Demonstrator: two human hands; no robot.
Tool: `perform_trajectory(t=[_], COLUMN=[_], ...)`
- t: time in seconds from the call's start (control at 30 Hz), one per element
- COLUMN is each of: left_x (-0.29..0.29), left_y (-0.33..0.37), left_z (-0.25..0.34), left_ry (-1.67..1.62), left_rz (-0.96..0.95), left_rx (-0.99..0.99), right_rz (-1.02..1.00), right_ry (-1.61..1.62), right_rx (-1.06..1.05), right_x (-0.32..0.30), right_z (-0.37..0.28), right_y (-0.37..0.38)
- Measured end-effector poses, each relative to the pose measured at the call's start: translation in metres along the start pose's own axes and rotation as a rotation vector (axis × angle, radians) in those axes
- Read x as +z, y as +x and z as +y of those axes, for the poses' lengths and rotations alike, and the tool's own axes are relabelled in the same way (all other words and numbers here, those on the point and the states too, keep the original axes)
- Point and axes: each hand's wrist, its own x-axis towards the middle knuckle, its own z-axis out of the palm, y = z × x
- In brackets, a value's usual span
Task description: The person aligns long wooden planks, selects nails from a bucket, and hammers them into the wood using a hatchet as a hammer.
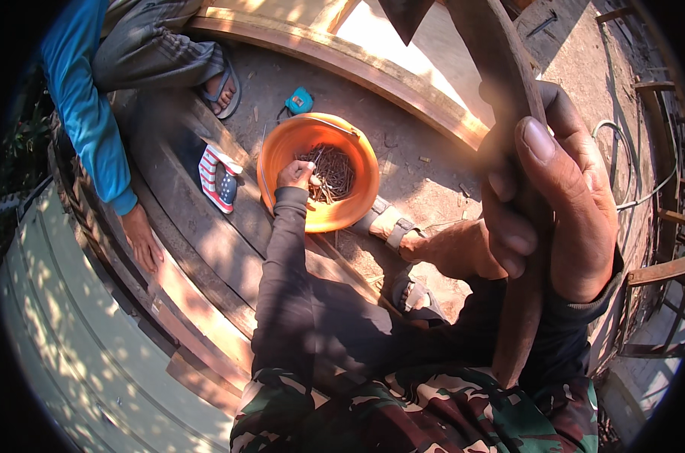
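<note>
Close in front at the right, my right hand (558, 189) is wrapped round the wooden handle of a hammer (520, 325). The handle stands nearly upright; a dark pointed metal part shows beside its top, and the rest of the head is cut off by the frame. My left hand (297, 174) reaches over the near left rim into an orange bucket (367, 162). Its fingers are closed at the edge of a pile of nails (333, 172) inside. What they hold, if anything, is too small to make out.
A blue tape measure (299, 100) lies behind the bucket. Left of it, a red, white and blue patterned object (220, 180) rests on wooden planks (184, 189). A blue-sleeved person's hand (140, 238) presses on boards at left. A long timber beam (373, 72) crosses behind; a hose (622, 151) lies right.
</note>
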Motion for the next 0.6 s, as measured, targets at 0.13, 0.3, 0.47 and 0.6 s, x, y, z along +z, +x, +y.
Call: perform_trajectory(t=[0.13, 0.3, 0.47, 0.6], left_x=[0.008, 0.028, 0.024, 0.025], left_y=[0.009, 0.035, 0.043, 0.038], left_z=[-0.015, 0.004, -0.001, -0.009], left_ry=[-0.516, -0.257, -0.837, -1.038], left_rz=[-0.15, -0.359, -0.416, -0.181], left_rx=[-0.011, 0.001, -0.038, -0.023], right_rz=[0.007, 0.01, -0.013, 0.02], right_ry=[-0.009, -0.013, -0.025, -0.014], right_rx=[-0.033, -0.033, 0.014, -0.013], right_x=[-0.001, -0.002, -0.002, -0.003], right_z=[0.001, 0.001, -0.001, 0.001], right_y=[0.001, 0.001, 0.001, 0.003])
